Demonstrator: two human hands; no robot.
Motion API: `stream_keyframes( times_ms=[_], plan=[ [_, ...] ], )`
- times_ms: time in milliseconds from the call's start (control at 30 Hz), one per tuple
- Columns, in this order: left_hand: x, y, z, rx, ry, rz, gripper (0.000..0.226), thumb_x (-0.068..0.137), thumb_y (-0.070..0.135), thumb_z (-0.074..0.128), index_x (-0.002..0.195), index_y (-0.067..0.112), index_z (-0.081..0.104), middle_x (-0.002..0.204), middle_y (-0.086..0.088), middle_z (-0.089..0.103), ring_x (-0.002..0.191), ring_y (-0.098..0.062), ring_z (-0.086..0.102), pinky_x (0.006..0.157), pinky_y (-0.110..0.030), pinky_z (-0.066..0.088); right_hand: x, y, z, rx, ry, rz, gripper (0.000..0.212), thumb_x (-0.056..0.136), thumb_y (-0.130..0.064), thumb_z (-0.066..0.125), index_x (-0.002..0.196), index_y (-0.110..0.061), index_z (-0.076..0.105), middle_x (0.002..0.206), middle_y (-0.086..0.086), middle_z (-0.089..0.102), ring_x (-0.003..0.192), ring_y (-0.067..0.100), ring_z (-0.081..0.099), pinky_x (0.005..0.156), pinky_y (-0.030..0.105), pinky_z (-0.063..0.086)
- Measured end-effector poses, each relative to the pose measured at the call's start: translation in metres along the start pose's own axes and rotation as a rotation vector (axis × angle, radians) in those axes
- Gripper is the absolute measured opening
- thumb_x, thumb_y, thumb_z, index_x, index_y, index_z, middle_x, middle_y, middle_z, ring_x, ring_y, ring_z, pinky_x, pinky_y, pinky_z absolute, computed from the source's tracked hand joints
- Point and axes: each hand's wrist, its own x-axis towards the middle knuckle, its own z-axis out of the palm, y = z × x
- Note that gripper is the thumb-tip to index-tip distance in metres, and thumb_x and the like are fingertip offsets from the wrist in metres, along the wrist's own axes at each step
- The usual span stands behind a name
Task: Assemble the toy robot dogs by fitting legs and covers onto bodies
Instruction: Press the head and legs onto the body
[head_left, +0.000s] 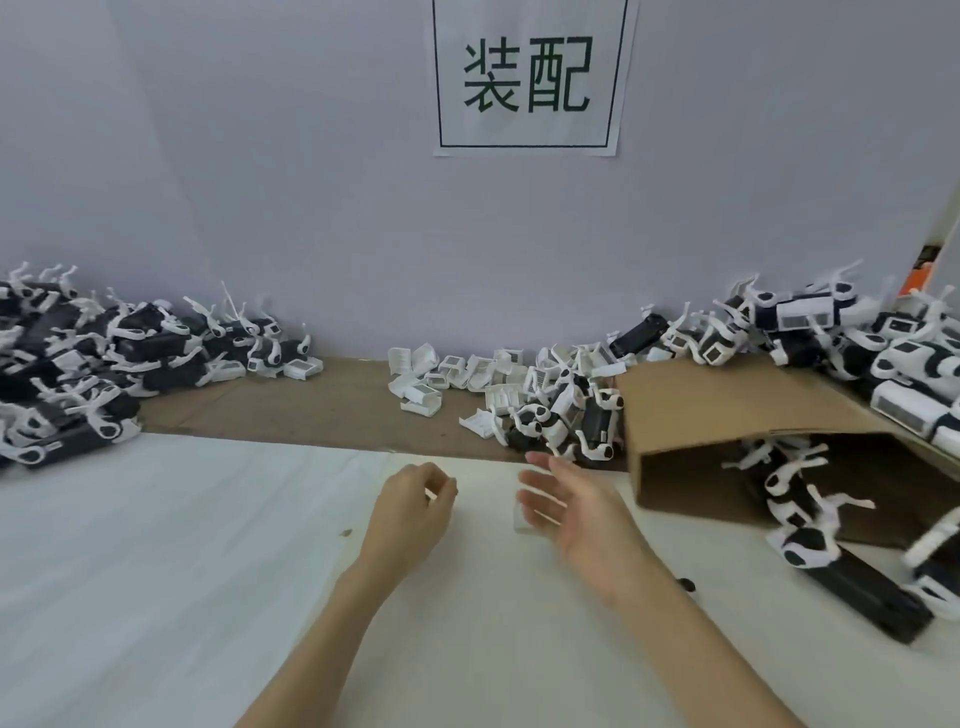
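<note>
1. Far left: a heap of black-and-white toy dogs (78, 374) lies on the table against the wall. Judged by their fitted legs, these look assembled or nearly so.
2. Left hand (415, 512): fingers curled with thumb and fingertips close together, over the white table cover (156, 545). Something small and pale may be pinched there; the picture is too blurred to tell.
3. Right hand (571, 512): fingers spread and relaxed, palm turned inward, blurred. A faint pale shape sits just beside its fingers; whether it is a part cannot be told. The two hands are apart, with no dog body between them.
4. Step in hand, as a judgement: between units, with the next body or cover yet to be picked.
5. Centre back: loose white covers (447, 376) are scattered on the brown cardboard strip (311, 405).
6. Right of these: a cluster of part-built dogs (566, 421), near the right hand. The next move calls for a forward reach to this cluster.
7. Right: a tipped cardboard box (727, 410) spills bodies with legs (800, 519) onto the table. Its flap stands just beside the cluster and could crowd the reach.
8. Wall: a printed paper sign (527, 78).
</note>
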Motion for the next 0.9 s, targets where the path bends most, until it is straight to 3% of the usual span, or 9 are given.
stream_keyframes(
  times_ms=[133, 333, 433, 567, 667, 733, 800, 900],
  plan=[
    [0.005, -0.005, -0.003, 0.123, -0.035, 0.006, 0.022, 0.105, 0.030, 0.057, 0.095, 0.015, 0.070, 0.101, 0.002, 0.069, 0.094, -0.019, 0.065, 0.087, -0.039, 0.054, 0.008, 0.038, 0.019, -0.005, -0.025, 0.044, 0.027, 0.105, -0.017, 0.053, 0.111, 0.000, 0.074, 0.089, 0.015, 0.072, 0.067, 0.022, 0.068, 0.056, 0.028, 0.055],
    [0.063, -0.037, -0.045, 0.183, 0.019, -0.146, 0.024, 0.104, 0.032, 0.054, 0.083, 0.020, 0.059, 0.092, 0.004, 0.066, 0.092, -0.023, 0.061, 0.072, -0.032, 0.044, 0.043, 0.026, 0.040, -0.012, -0.135, 0.060, 0.026, 0.102, -0.019, 0.056, 0.107, -0.003, 0.076, 0.081, 0.011, 0.068, 0.060, 0.018, 0.062, 0.046, 0.024, 0.048],
    [0.098, -0.081, -0.085, 0.435, 0.094, -0.214, 0.023, 0.105, 0.024, 0.048, 0.109, 0.008, 0.064, 0.121, -0.010, 0.063, 0.117, -0.032, 0.056, 0.087, -0.039, 0.049, 0.068, 0.028, 0.062, 0.031, -0.167, 0.123, 0.025, 0.100, -0.021, 0.058, 0.107, -0.005, 0.076, 0.081, 0.008, 0.067, 0.061, 0.016, 0.061, 0.042, 0.022, 0.045],
    [0.132, -0.149, -0.166, 0.863, 0.143, -0.354, 0.042, 0.099, 0.017, 0.053, 0.141, 0.013, 0.051, 0.151, -0.015, 0.035, 0.141, -0.039, 0.032, 0.105, -0.054, 0.044, 0.085, 0.049, 0.080, 0.222, -0.211, 0.228, 0.033, 0.093, -0.025, 0.064, 0.114, -0.003, 0.073, 0.087, 0.011, 0.066, 0.061, 0.017, 0.059, 0.037, 0.020, 0.038],
    [0.146, -0.199, -0.225, 1.062, 0.197, -0.473, 0.061, 0.100, 0.045, 0.062, 0.154, 0.031, 0.037, 0.169, -0.014, 0.011, 0.154, -0.047, 0.012, 0.106, -0.074, 0.039, 0.097, 0.060, 0.076, 0.239, -0.274, 0.279, 0.038, 0.088, -0.029, 0.065, 0.114, -0.003, 0.076, 0.091, 0.013, 0.066, 0.062, 0.018, 0.060, 0.033, 0.021, 0.038],
    [0.153, -0.225, -0.254, 1.029, 0.180, -0.558, 0.083, 0.094, 0.065, 0.065, 0.161, 0.039, 0.026, 0.173, -0.013, 0.000, 0.156, -0.053, 0.005, 0.107, -0.081, 0.037, 0.104, 0.061, 0.074, 0.227, -0.304, 0.312, 0.039, 0.089, -0.032, 0.062, 0.110, -0.004, 0.079, 0.088, 0.013, 0.065, 0.059, 0.018, 0.058, 0.030, 0.022, 0.035],
    [0.158, -0.243, -0.269, 0.952, 0.179, -0.619, 0.097, 0.086, 0.078, 0.066, 0.164, 0.045, 0.019, 0.174, -0.012, -0.005, 0.157, -0.055, 0.000, 0.109, -0.081, 0.034, 0.110, 0.061, 0.076, 0.226, -0.281, 0.338, 0.041, 0.087, -0.033, 0.059, 0.106, -0.003, 0.080, 0.084, 0.014, 0.064, 0.054, 0.019, 0.057, 0.027, 0.022, 0.032],
    [0.169, -0.258, -0.275, 0.972, 0.210, -0.626, 0.102, 0.078, 0.089, 0.063, 0.161, 0.049, 0.021, 0.175, -0.008, 0.000, 0.157, -0.052, 0.007, 0.102, -0.084, 0.037, 0.114, 0.063, 0.078, 0.206, -0.236, 0.350, 0.042, 0.083, -0.034, 0.059, 0.099, -0.002, 0.082, 0.079, 0.014, 0.063, 0.050, 0.020, 0.055, 0.025, 0.022, 0.027]
  ],
)
